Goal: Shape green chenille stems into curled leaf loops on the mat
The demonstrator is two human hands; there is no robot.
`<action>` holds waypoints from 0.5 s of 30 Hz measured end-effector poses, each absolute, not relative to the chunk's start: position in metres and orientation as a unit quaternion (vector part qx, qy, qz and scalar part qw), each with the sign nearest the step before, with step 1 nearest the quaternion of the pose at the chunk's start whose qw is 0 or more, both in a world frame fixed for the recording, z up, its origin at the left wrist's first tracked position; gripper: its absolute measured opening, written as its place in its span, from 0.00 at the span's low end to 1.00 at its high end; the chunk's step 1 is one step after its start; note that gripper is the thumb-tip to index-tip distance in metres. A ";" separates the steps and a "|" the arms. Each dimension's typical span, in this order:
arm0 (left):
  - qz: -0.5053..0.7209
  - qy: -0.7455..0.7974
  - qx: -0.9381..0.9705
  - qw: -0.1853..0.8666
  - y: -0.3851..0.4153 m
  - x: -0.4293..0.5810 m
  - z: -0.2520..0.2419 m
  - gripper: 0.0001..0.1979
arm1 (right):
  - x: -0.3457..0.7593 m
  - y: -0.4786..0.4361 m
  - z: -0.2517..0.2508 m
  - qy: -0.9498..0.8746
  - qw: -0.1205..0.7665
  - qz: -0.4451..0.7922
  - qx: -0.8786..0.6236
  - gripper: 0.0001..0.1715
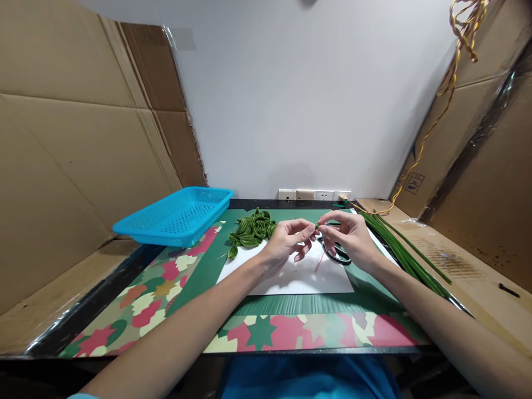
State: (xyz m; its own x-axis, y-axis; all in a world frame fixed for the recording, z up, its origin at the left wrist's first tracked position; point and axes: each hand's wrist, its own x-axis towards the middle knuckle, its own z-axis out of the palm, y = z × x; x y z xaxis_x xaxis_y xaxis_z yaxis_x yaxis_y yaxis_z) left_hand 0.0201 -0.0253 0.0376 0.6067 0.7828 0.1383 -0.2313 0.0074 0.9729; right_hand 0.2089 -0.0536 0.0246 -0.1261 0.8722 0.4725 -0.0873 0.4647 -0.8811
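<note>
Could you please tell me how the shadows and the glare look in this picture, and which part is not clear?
Head view: soft shadows lie on the white sheet below the left hand and right hand; head view: bright glare marks the glossy strip on the right; head view: the small green piece between the hands is too small to make out.

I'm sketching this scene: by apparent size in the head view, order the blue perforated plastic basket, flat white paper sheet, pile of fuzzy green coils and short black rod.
1. Blue basket and white paper, order unsure: the paper is partly covered.
2. Green pile
3. Black rod
</note>
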 end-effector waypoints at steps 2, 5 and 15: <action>0.376 0.229 0.595 0.673 -0.026 0.019 0.038 0.20 | 0.207 -0.054 0.025 -0.625 0.582 0.417 -0.310 0.16; 0.376 0.225 0.591 0.678 -0.026 0.019 0.039 0.19 | 0.206 -0.054 0.025 -0.619 0.589 0.425 -0.299 0.16; 0.368 0.244 0.595 0.671 -0.026 0.017 0.040 0.17 | 0.206 -0.053 0.021 -0.601 0.596 0.451 -0.283 0.16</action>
